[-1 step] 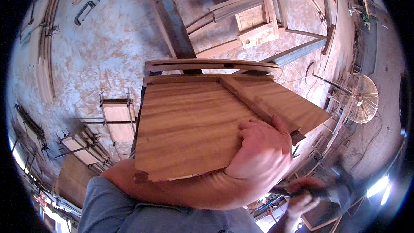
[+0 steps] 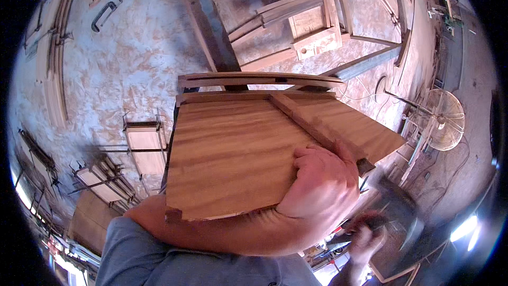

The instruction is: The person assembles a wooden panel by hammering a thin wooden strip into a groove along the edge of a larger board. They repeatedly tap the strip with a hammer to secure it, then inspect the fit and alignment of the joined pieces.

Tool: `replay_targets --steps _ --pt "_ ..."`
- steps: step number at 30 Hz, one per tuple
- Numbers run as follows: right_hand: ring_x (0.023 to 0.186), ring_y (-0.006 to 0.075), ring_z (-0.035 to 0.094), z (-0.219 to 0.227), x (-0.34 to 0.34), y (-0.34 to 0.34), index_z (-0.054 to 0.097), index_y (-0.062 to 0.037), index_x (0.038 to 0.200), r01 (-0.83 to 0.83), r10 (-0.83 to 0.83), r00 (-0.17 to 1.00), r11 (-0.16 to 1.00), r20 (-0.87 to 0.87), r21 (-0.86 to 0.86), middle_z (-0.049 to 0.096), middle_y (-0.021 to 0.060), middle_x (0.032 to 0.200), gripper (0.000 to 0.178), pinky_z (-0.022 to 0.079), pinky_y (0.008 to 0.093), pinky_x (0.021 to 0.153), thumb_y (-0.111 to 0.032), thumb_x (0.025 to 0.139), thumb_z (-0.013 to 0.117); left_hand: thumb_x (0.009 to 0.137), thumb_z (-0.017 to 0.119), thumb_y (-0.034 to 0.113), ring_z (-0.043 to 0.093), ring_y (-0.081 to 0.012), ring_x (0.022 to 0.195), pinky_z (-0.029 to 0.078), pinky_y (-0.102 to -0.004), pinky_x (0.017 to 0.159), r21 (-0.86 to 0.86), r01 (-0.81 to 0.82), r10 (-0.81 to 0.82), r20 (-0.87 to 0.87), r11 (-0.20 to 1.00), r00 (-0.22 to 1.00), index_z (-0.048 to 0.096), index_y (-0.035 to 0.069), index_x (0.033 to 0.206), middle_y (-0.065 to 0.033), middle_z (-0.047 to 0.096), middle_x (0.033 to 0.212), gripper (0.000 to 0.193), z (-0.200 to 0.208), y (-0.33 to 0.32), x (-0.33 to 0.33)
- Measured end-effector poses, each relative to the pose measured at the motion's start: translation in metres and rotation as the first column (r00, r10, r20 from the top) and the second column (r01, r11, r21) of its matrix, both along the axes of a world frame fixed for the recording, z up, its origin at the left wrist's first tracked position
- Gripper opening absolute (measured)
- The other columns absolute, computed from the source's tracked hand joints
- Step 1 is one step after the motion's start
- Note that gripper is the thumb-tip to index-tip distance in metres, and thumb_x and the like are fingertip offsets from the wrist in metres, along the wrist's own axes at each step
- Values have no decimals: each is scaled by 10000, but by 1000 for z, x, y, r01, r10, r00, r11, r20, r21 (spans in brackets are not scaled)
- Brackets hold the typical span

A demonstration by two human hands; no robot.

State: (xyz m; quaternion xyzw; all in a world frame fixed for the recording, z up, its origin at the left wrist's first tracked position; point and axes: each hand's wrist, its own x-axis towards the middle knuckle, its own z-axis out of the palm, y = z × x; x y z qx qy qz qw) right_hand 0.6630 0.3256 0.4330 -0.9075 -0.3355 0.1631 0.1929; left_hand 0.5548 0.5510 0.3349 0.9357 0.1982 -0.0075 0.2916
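A brown wooden panel (image 2: 233, 153) with wavy grain fills the middle in front of me. A wooden strip (image 2: 304, 119) crosses it on the right. My left arm reaches across the panel's near edge. My left hand (image 2: 325, 177) bears on the panel, its fingers bent and closed against the strip's near end. At the lower right, my right hand (image 2: 366, 242) is closed around a dark tool (image 2: 373, 220) held away from the panel. Motion smears the tool, and I cannot tell its kind.
Curved wooden rails (image 2: 259, 80) lie just beyond the panel. Wooden frames (image 2: 317, 32) lie farther off on the stained floor, beside a metal beam (image 2: 211, 26). A C-clamp (image 2: 105, 16) lies at the upper left; clamped boards (image 2: 145, 148) are at left. A round fan (image 2: 442, 119) stands at right.
My right hand has shifted slightly left and up with the dark tool, whose blurred shape has swung. My left hand and the panel keep nearly the same place.
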Motion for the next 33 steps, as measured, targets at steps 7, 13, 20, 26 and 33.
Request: replay_targets --steps 7,13,20,26,33 --pt "515 121 524 -6 -5 2 524 -1 958 57 -54 998 996 -44 69 551 58 671 518 411 239 462 -512 929 604 781 573 255 583 -190 567 409 -381 497 70 -14 12 26 997 1000 660 -86 1048 -103 640 655 441 5 6 -5" --pt "559 103 536 -10 7 -6 525 0 970 134 -128 957 991 -261 3 562 44 666 563 428 254 495 -546 895 640 751 602 207 566 -175 511 390 -340 452 -17 82 -77 199 997 977 642 -29 1076 -78 609 611 404 7 5 -14" --pt "805 150 631 -80 31 -89 604 29 975 412 -233 802 882 -550 227 690 112 879 193 505 289 740 -55 864 471 831 650 201 680 -264 587 525 -388 517 204 -40 52 -54 978 997 630 48 816 -109 664 638 154 3 -2 9" --pt "503 103 530 -214 59 -176 510 -42 933 615 -368 581 783 -726 95 557 36 649 268 439 253 468 -296 992 570 805 709 272 654 -355 690 502 -442 606 171 -145 163 -98 975 982 682 58 965 -178 641 690 270 9 -9 16" --pt "450 142 528 -301 53 -280 513 -35 824 635 -609 423 728 -671 -261 520 31 572 319 425 306 411 -316 966 563 789 741 189 651 -304 649 516 -377 609 307 -80 132 -155 948 979 646 62 1188 -167 661 778 430 4 -74 -13"
